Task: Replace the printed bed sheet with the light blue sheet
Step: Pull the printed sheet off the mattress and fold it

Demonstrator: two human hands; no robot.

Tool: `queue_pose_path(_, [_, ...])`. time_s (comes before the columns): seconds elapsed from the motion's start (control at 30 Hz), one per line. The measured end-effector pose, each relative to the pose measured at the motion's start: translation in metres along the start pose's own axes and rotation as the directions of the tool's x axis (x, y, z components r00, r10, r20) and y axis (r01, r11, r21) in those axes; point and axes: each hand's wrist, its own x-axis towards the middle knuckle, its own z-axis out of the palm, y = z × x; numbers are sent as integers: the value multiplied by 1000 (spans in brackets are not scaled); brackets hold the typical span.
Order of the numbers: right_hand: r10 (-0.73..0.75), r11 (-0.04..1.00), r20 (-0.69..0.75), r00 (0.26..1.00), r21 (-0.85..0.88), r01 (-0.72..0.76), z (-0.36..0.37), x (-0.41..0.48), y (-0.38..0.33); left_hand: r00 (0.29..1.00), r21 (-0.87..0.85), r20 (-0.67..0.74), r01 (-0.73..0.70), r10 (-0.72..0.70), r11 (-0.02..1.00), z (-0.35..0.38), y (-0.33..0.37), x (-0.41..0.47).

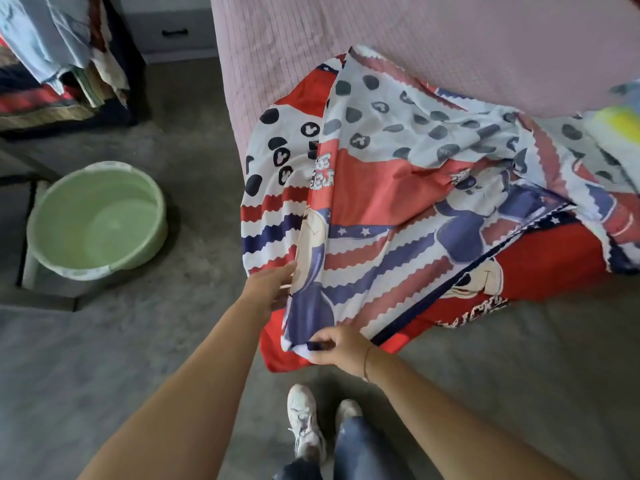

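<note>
Left hand point(273, 289) gripping sheet point(398, 188) edge, fingers tucked behind fabric. Right hand point(337, 348) pinching lower hem, fingers curled. Sheet bunched, hanging off mattress point(415, 36) corner toward floor point(156, 334). Green basin point(97, 216) on floor, well left.

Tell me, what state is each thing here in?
printed sheet: loose, bunched, draped over the bed corner.
mattress: uncovered, pink quilting showing.
green basin: empty, upright on floor.
left hand: holds the sheet's folded edge.
right hand: pinches the sheet's lower edge.
drawer: shut.
</note>
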Motion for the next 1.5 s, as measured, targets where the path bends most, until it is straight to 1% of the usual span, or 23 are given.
queue_pose_path(0.13, [31,996,-6,999,80,-31,24,-2,10,994,97,-60,-82,88,992,2,-18,0])
queue_pose_path(0.23, [22,991,-50,998,133,-16,30,-3,14,990,192,-71,-110,126,975,3,-29,-1])
queue_pose_path(0.3, [16,985,-60,998,174,-5,32,-4,17,986,217,-88,-120,142,969,3,-36,1])
queue_pose_path(0.4, [14,988,-39,999,154,-8,36,-4,20,975,164,-139,-148,171,975,-1,-43,4])
queue_pose_path(0.47, [6,991,-11,1000,132,-5,35,-2,19,955,65,-240,-161,173,985,-13,-52,4])
queue_pose_path(0.53, [16,985,-28,999,171,-11,25,5,12,935,-42,-330,-151,129,988,-33,-68,4])
queue_pose_path(0.6, [42,972,-119,992,233,-13,10,19,-1,927,-92,-367,-117,76,989,-52,-92,4])
queue_pose_path(0.67, [75,961,-259,963,275,0,-2,39,-14,932,-118,-361,-85,37,989,-63,-112,3])
queue_pose_path(0.73, [87,957,-347,934,288,18,-8,59,-27,941,-142,-339,-73,21,987,-66,-124,2])
queue_pose_path(0.8, [92,960,-342,935,279,8,-6,74,-35,948,-152,-318,-69,17,986,-66,-128,2])
queue_pose_path(0.9, [113,973,-281,953,225,-49,6,86,-36,945,-157,-329,-55,0,986,-68,-134,6])
queue_pose_path(1.03, [140,959,-265,954,276,-64,16,81,-32,897,-166,-435,8,-81,986,-80,-147,8])
queue_pose_path(1.07, [151,953,-265,953,295,-69,15,78,-32,893,-173,-439,26,-101,985,-84,-149,9])
queue_pose_path(1.13, [163,943,-272,949,327,-68,9,73,-33,909,-222,-392,56,-142,973,-89,-145,7])
queue_pose_path(1.2, [169,935,-293,941,349,-59,-1,70,-35,916,-193,-379,64,-135,979,-93,-133,7])
queue_pose_path(1.27, [181,926,-327,927,374,-48,-13,70,-38,898,-106,-436,17,-62,994,-98,-114,6])
queue_pose_path(1.33, [178,918,-344,922,396,-29,-25,68,-39,885,-60,-466,-55,20,997,-100,-93,7])
queue_pose_path(1.4, [176,911,-348,921,411,-19,-34,65,-38,885,-46,-460,-106,73,993,-97,-71,5])
queue_pose_path(1.5, [186,897,-367,911,441,-5,-49,58,-39,883,-51,-455,-153,114,987,-85,-35,0])
